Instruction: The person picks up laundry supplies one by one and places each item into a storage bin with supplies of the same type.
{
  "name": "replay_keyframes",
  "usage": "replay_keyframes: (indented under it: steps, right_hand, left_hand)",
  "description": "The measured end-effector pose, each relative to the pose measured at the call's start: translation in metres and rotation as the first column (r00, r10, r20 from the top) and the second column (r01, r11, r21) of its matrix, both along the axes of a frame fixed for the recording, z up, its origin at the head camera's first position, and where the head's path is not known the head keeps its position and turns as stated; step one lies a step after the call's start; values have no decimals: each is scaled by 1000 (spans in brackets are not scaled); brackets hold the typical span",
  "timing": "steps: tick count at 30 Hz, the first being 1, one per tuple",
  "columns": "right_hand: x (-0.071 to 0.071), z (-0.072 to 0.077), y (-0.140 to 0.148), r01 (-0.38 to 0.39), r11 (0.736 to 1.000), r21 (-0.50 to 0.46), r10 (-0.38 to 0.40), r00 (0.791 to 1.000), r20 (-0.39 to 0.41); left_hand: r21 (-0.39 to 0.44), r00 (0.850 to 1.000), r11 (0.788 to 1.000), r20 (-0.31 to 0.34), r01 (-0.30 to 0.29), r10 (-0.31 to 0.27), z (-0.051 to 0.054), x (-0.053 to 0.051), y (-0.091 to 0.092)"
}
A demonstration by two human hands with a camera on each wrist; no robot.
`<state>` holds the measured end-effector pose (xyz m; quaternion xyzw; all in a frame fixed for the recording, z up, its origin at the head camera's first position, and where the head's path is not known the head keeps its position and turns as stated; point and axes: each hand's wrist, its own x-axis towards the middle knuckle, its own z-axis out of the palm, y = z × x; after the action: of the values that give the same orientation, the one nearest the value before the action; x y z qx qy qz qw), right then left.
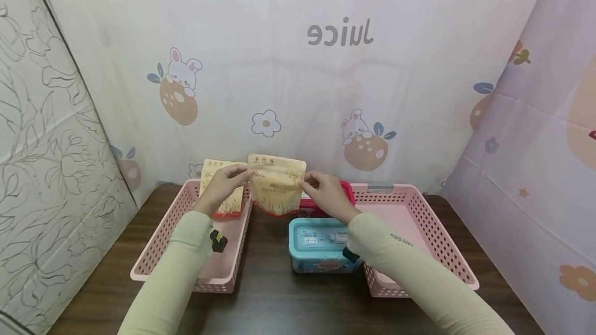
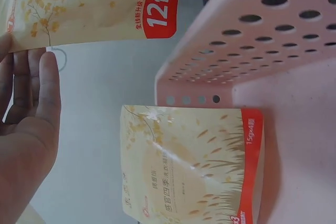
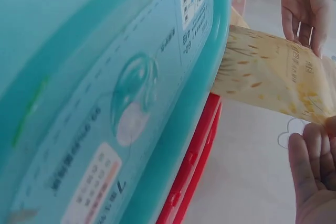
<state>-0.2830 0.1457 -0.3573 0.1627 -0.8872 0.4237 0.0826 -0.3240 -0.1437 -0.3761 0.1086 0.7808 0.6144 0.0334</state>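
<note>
A cream pouch with a red bottom edge (image 1: pixel 277 185) hangs upright between both hands, above the gap between two baskets. The left hand (image 1: pixel 223 186) pinches its left edge; the right hand (image 1: pixel 327 194) pinches its right edge. In the left wrist view the left hand (image 2: pixel 31 108) holds the pouch (image 2: pixel 94 9) by a side edge. A second, similar pouch (image 2: pixel 189 166) stands in the back of the left pink basket (image 1: pixel 235 252). The right wrist view shows the right hand (image 3: pixel 315 182) at the pouch's edge, with the left hand (image 3: pixel 308 6) opposite.
A blue lidded box (image 1: pixel 321 262) stands on the dark wooden table (image 1: pixel 265 301), in front of a red-lidded box (image 1: pixel 348 191). At the right is another pink basket (image 1: pixel 435 231), partly behind the right forearm. A printed curtain (image 1: pixel 279 81) hangs behind the table.
</note>
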Motion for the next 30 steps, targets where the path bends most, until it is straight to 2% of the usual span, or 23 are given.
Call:
replay_keyframes:
  steps: [6, 17, 30]
  right_hand:
    - [-3, -1, 1, 12, 997, -73, -13, 1000, -5]
    - [-3, 0, 0, 0, 994, -112, -2, 1000, -14]
    - [-5, 1, -2, 6, 985, -173, 2, 999, 48]
  left_hand:
    - [32, 1000, 999, -7, -5, 5, 3, 1, 1]
    - [53, 1000, 999, 3, -9, 9, 4, 3, 0]
    - [99, 1000, 995, 21, -17, 15, 11, 11, -1]
